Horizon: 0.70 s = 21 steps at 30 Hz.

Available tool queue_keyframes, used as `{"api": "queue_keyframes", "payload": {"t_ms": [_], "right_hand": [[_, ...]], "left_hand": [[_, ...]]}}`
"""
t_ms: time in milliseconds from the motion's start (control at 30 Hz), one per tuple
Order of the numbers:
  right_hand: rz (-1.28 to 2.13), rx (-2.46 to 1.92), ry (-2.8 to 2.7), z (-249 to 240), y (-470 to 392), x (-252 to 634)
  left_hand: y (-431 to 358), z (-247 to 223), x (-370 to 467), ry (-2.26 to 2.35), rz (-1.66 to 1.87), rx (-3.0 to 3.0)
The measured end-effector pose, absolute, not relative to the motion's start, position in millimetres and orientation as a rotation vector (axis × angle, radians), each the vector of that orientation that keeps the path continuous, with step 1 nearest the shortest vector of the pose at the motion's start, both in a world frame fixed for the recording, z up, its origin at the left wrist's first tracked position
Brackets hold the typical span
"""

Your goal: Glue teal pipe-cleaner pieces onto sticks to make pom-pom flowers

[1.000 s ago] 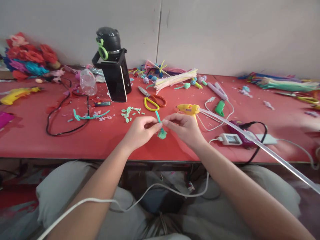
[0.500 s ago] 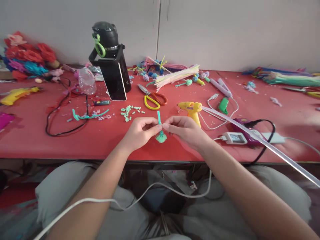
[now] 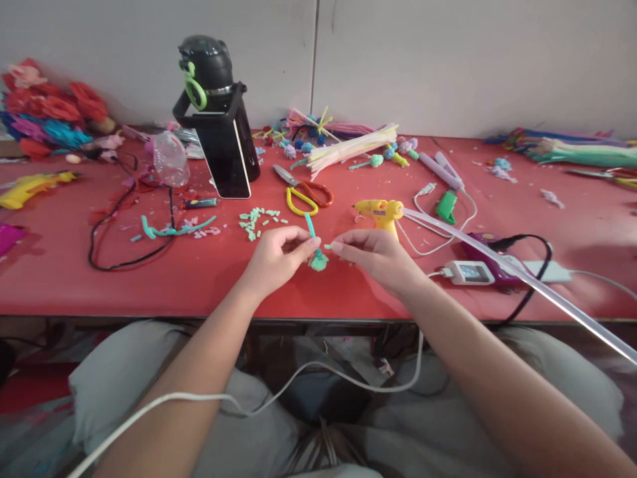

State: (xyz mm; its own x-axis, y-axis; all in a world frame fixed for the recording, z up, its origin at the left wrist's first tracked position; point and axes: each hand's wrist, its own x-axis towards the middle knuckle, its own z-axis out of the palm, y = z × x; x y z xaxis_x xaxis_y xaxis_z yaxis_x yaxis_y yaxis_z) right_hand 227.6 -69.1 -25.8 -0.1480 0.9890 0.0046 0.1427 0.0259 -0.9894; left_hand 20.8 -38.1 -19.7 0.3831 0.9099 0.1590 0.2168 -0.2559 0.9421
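Observation:
Between the thumb and fingers of my left hand point(image 3: 283, 257) is a green pipe-cleaner flower point(image 3: 318, 261), its fluffy head hanging down and its stem sticking up past my fingertips. My right hand point(image 3: 373, 255) pinches a short light-green pipe-cleaner piece point(image 3: 328, 247), its end pointing at the flower with a small gap between. Cut green pieces point(image 3: 256, 222) lie scattered just beyond my left hand. A yellow hot glue gun point(image 3: 379, 211) lies behind my right hand, a long clear glue stick point(image 3: 522, 285) reaching from its back toward the lower right.
Scissors point(image 3: 302, 191) with yellow and orange handles lie beyond my hands. A black bottle point(image 3: 209, 66) stands behind a phone on a holder point(image 3: 226, 159). Pipe-cleaner bundles point(image 3: 353, 151) lie at the back. A power strip point(image 3: 490, 265) and cables sit at right; a white cable point(image 3: 298, 368) crosses my lap.
My hands have moved slightly apart. The short green piece now shows at my right fingertips, and the flower's stem leans more to the left.

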Motion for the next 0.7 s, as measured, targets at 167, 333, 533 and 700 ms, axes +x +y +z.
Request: {"api": "queue_keyframes", "payload": {"t_ms": [167, 333, 533, 700], "right_hand": [[1.27, -1.27, -1.324, -36, -70, 222], [1.311, -1.234, -1.289, -40, -70, 217], [1.3, -1.241, -1.248, -40, -69, 212], [1.268, -1.263, -1.25, -41, -70, 210]], "left_hand": [[-35, -25, 21, 1.074, 1.035, 1.645], [-34, -25, 21, 1.119, 1.084, 1.652], [-35, -27, 22, 1.116, 1.1, 1.635], [-35, -28, 23, 1.111, 1.117, 1.621]]}}
